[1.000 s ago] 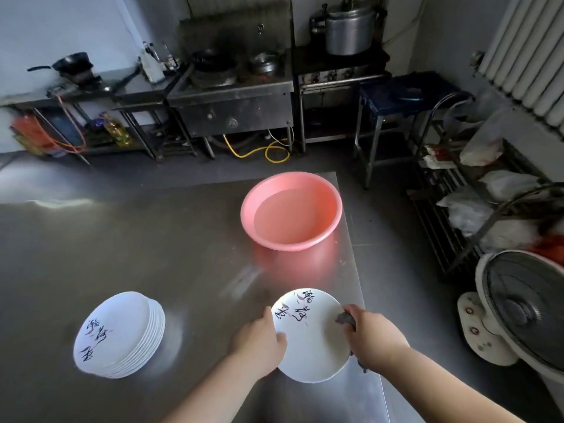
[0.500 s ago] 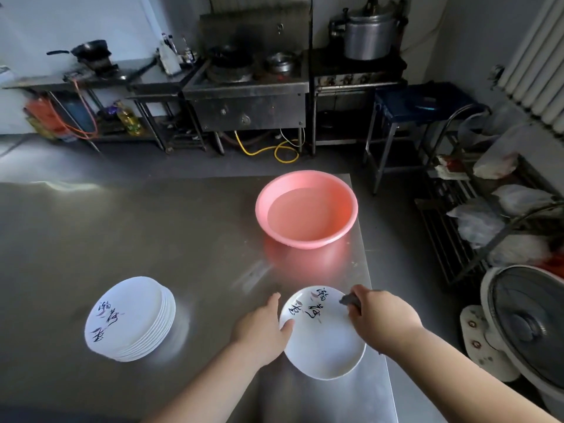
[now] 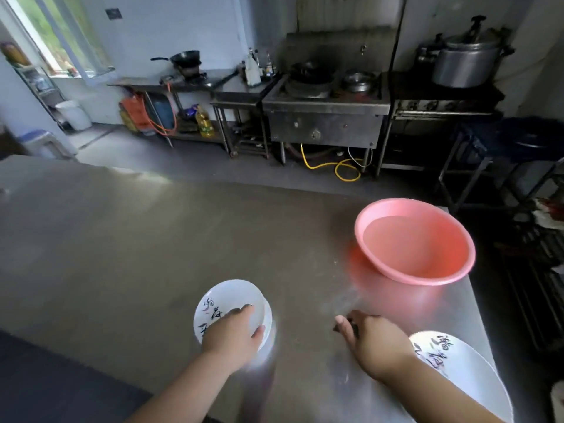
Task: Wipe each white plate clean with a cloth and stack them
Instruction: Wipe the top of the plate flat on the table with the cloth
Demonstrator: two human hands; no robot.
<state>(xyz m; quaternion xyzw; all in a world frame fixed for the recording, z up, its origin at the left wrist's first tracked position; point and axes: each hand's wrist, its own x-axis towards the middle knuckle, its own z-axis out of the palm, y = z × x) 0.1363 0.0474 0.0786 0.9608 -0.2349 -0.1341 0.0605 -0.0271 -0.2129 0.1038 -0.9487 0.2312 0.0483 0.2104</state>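
The left hand (image 3: 233, 332) no longer steadies the single plate (image 3: 467, 367); it now lies across the top of the stack of plates (image 3: 232, 300) at the left, fingers (image 3: 244, 311) spread over the top one. The right hand (image 3: 374, 340) is off the single plate too and sits on the worktop (image 3: 152, 254) beside it, holding a dark cloth (image 3: 354, 325). That plate now lies unheld under the right forearm.

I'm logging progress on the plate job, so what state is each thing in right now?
Plate stack: on the table, left hand resting on top.
Single plate: flat by the table's right edge, partly under the right forearm, not held.
Cloth: dark, pinched in the right hand.
Pink basin: upright, holding water.
Table: bare steel around them.
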